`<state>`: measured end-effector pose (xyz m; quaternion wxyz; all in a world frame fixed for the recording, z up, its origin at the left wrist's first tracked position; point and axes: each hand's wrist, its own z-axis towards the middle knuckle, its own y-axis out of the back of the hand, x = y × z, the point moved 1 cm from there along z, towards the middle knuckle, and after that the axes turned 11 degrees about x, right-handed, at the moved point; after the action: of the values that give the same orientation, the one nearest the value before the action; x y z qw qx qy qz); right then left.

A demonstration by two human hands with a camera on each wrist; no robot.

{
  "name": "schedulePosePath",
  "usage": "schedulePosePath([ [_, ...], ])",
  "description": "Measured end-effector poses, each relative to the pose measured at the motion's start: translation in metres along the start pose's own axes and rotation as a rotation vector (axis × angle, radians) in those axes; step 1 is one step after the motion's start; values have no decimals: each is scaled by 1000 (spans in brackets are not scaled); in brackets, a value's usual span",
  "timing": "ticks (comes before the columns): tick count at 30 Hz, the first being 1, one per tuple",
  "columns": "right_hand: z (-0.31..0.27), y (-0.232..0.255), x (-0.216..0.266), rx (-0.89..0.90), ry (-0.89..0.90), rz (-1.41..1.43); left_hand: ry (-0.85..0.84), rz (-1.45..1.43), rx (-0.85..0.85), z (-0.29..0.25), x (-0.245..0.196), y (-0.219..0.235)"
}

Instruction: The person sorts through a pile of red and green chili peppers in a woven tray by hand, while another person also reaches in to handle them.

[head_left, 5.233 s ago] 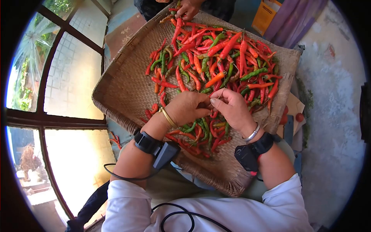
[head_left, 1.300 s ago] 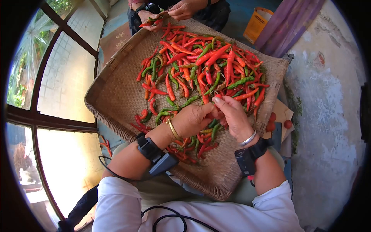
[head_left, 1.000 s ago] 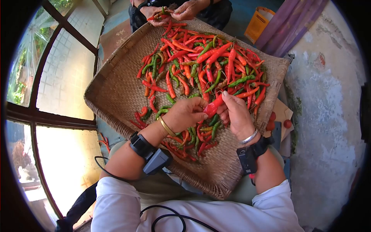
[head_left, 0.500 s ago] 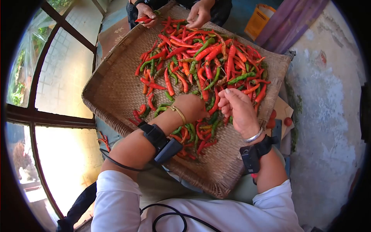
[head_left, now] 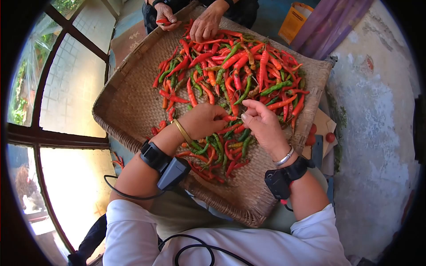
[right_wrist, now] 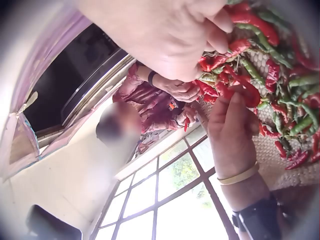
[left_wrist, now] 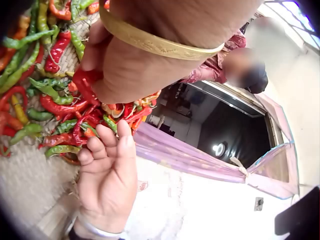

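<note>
In the head view my left hand (head_left: 202, 120) pinches a red chili pepper (head_left: 230, 118) between thumb and fingertips, its thin stem pointing right. The left wrist view shows that red chili pepper (left_wrist: 86, 87) under the fingers. Just right of the stem end, my right hand (head_left: 264, 126) has its thumb and index finger apart. Its palm and loosely bent fingers face the left wrist camera, with no pepper in them. Both hands hover over a woven basket tray (head_left: 128, 95) that bears a large heap of red and green chili peppers (head_left: 248, 66) and a smaller pile (head_left: 217, 155) nearer me.
Across the tray, another person's hand (head_left: 166, 18) holds red peppers while their other hand (head_left: 206, 25) reaches into the heap. A yellow bag (head_left: 293, 22) and a purple curtain (head_left: 328, 26) are behind. A window (head_left: 71, 84) stands left, a wall (head_left: 372, 111) right.
The larger red pepper seen between my hands a second ago has left them; my left hand dipped to the pile and came up with another. The other person's hand moved into the heap.
</note>
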<state>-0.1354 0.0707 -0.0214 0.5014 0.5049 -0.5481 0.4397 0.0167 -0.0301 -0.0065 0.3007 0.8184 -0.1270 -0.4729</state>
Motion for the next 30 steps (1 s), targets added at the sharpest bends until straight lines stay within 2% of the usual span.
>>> schedulePosePath([
  [1,0,0,3,1,-2,-1,-38,-137,39,-1,2,-4],
  [2,-1,-2,8,106,-103,57,-76,-274,77,-2,3,-6],
  [3,-1,-3,10,211,-204,115,-74,-277,75,-3,3,-6],
  [5,0,-5,7,232,-185,117,-88,-227,105,-3,0,-5],
  [6,0,-5,9,184,-190,121,-87,-228,104,-2,3,-8],
  [8,0,-5,10,137,-194,125,-136,-501,117,1,11,-16],
  [9,1,-4,10,102,-211,155,-136,-500,116,0,8,-13],
  [11,2,0,9,68,-229,187,93,-594,215,-3,2,-8],
  [12,3,2,10,23,-191,201,94,-594,217,-2,5,-4],
  [14,4,7,10,-78,-132,261,100,-498,80,1,17,10],
  [15,5,11,10,-80,-132,261,99,-497,82,3,20,17],
  [17,6,19,11,-126,-95,302,-27,-992,-373,6,25,31],
  [18,5,21,10,-113,-92,307,-27,-993,-373,6,23,31],
  [20,4,20,12,-104,-111,301,75,-868,-361,10,18,31],
  [21,4,19,12,-99,-134,296,148,-467,-227,20,25,19],
  [23,4,18,12,-81,-130,295,22,302,-7,27,13,-9],
  [24,4,18,12,-58,-129,293,22,299,-2,29,5,-20],
  [26,4,19,11,-46,-134,297,157,512,172,32,-8,-35],
  [30,2,18,13,16,-134,250,155,602,161,36,-9,-43],
])
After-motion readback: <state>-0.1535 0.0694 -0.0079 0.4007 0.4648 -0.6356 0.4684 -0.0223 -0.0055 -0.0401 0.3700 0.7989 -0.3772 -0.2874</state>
